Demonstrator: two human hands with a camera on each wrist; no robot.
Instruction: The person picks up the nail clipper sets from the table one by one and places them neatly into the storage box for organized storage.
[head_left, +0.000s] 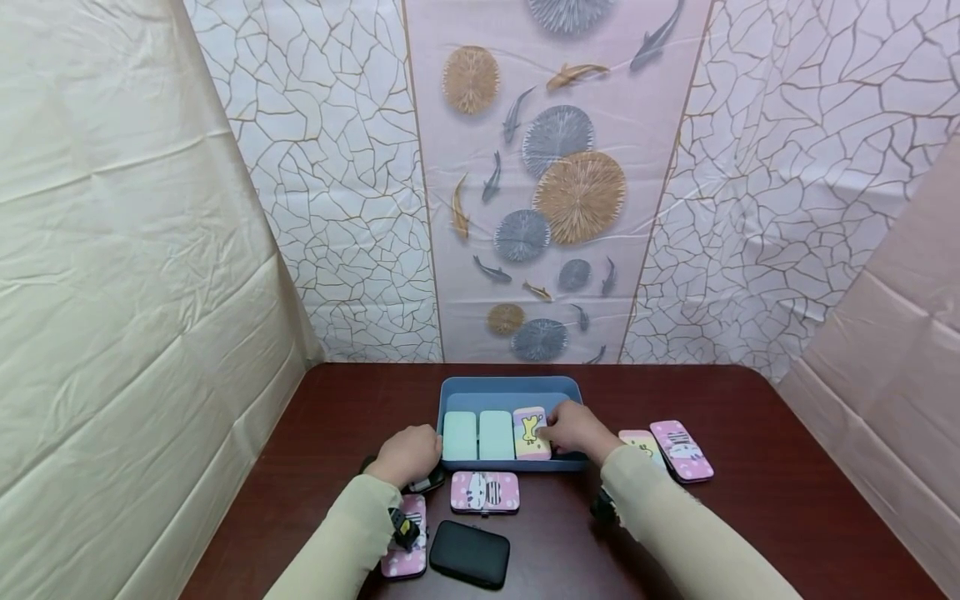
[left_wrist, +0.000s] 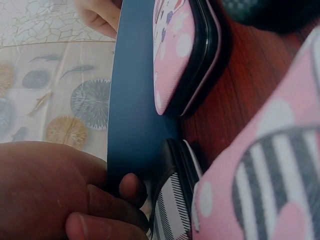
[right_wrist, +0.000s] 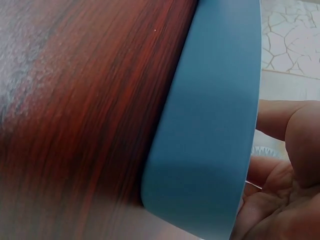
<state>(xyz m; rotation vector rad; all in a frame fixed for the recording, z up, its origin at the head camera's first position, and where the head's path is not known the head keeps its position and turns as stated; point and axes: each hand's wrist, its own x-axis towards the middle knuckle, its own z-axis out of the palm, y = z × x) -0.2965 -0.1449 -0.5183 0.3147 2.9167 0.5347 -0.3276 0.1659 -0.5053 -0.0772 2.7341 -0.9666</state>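
A blue tray (head_left: 510, 385) holds two mint-green flat cases (head_left: 460, 435) side by side, and to their right a pink-and-yellow case (head_left: 528, 421) with a giraffe-like drawing. My right hand (head_left: 576, 427) reaches over the tray's right side and grips that patterned case by its right edge; the tray wall hides part of the fingers in the right wrist view. At the tray's front left corner, my left hand (head_left: 409, 455) holds the rim, fingers bent around it in the left wrist view. Close below these fingers is a black case with a checked pattern (left_wrist: 172, 205).
In front of the tray lie a pink cat-print case (head_left: 484, 492) and a plain black case (head_left: 470, 554). Another pink case (head_left: 405, 562) is partly under the left wrist. To the right, a pink case (head_left: 681, 451) overlaps a yellow-and-pink one (head_left: 642, 443). Patterned cloth hangs behind the table.
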